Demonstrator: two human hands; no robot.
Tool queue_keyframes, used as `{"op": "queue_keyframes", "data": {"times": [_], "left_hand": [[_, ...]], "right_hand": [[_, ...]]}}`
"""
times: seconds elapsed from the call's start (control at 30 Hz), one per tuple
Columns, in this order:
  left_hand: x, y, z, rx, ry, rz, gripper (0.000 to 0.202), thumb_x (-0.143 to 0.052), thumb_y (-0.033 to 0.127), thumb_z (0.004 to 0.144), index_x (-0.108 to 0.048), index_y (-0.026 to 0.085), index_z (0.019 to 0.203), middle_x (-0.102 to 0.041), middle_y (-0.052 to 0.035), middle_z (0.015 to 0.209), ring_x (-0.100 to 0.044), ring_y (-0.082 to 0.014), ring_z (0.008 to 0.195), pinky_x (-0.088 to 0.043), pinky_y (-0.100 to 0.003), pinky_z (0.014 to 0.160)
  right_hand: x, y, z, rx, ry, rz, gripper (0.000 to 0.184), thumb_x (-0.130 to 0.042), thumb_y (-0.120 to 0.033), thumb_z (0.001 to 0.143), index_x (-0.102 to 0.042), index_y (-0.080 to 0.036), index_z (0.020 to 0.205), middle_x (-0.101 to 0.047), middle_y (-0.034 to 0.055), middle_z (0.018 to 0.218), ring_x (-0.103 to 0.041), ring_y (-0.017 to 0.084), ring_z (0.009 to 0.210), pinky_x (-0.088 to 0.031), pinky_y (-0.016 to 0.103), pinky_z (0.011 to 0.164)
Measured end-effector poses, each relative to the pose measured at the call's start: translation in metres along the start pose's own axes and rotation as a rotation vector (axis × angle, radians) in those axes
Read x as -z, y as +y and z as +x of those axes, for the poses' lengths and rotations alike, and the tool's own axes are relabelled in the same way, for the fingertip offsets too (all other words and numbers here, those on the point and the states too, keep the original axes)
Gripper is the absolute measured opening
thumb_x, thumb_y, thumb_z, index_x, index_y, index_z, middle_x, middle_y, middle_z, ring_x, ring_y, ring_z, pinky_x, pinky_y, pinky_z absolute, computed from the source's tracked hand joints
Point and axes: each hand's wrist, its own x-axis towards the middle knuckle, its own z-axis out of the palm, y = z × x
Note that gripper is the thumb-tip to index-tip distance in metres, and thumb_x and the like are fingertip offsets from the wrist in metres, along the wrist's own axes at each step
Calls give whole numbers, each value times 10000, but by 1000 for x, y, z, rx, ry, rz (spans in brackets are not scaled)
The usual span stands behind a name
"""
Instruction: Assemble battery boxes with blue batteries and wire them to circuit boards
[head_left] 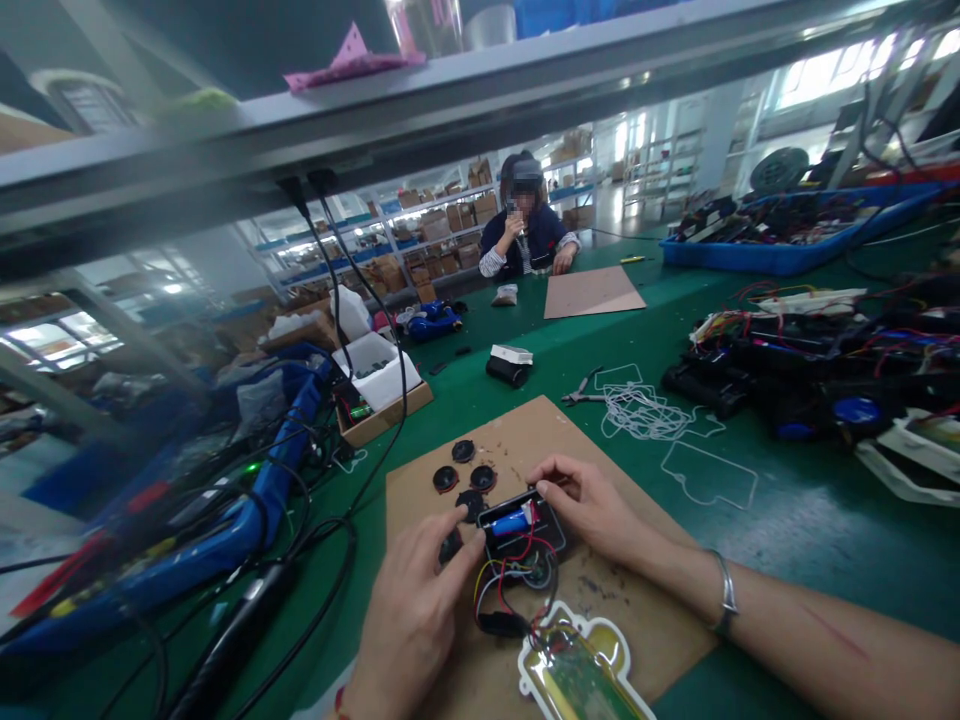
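A black plastic casing, open at the top, lies on a brown board in front of me. A blue battery cell sits inside it. My left hand grips its left edge, thumb on the rim. At its upper right corner, my right hand pinches the casing, some fingertips hidden. Red, yellow and white wires run from the casing towards a white-rimmed panel with a clear yellowish cover. Several small round black speakers lie just beyond my left hand.
Pliers and tangled white wire lie right of the board. Black wired parts pile up at right. Blue bins stand on both sides; black cables hang at left. A person sits opposite, below a shelf edge.
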Motion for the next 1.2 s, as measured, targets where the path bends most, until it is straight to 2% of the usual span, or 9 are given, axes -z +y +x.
{"op": "queue_keyframes", "data": {"times": [0.13, 0.27, 0.63, 0.77, 0.9, 1.2], "left_hand": [[-1, 7, -12, -68, -55, -63, 330, -406, 77, 902, -624, 191, 1120, -520, -135, 1217, -508, -237, 1073, -522, -376, 796], [-7, 10, -19, -112, -72, -112, 387, -457, 73, 880, -569, 215, 1222, -424, -146, 1335, -462, -257, 1154, -507, -405, 842], [-10, 17, -15, -75, -104, -120, 483, -422, 56, 889, -487, 293, 1305, -285, -122, 1469, -359, -255, 1300, -464, -450, 951], [-9, 19, -15, -128, -168, -78, 559, -402, 53, 887, -392, 340, 1366, -201, -127, 1513, -285, -266, 1351, -444, -499, 970], [-9, 25, -9, -172, -208, -61, 570, -429, 78, 884, -347, 314, 1396, -196, -157, 1514, -266, -289, 1365, -435, -523, 976], [-20, 39, 0, -85, -212, -68, 684, -527, 49, 841, -290, 338, 1414, -102, -134, 1545, -225, -312, 1387, -365, -552, 1036]], "right_hand": [[0, 1, 0, -11, -5, -4, 109, -510, -239, 880, -601, -187, 910, -619, 20, 815, -569, 148, 740, -448, 284, 671], [0, 0, 1, -25, -13, 17, 114, -510, -251, 883, -599, -187, 918, -610, 20, 816, -564, 147, 743, -447, 283, 670], [1, -6, 0, -32, -27, 51, 109, -526, -260, 873, -599, -184, 903, -598, 21, 808, -556, 143, 742, -445, 284, 674], [2, -9, 0, -46, -34, 73, 114, -531, -263, 863, -600, -179, 897, -599, 27, 815, -557, 144, 740, -448, 284, 670], [1, -8, 0, -56, -28, 63, 124, -529, -272, 859, -602, -177, 892, -594, 26, 785, -548, 145, 705, -452, 285, 651], [1, -5, -2, -38, -22, 68, 133, -533, -281, 862, -600, -174, 904, -601, 23, 796, -552, 143, 701, -453, 284, 661]]}}
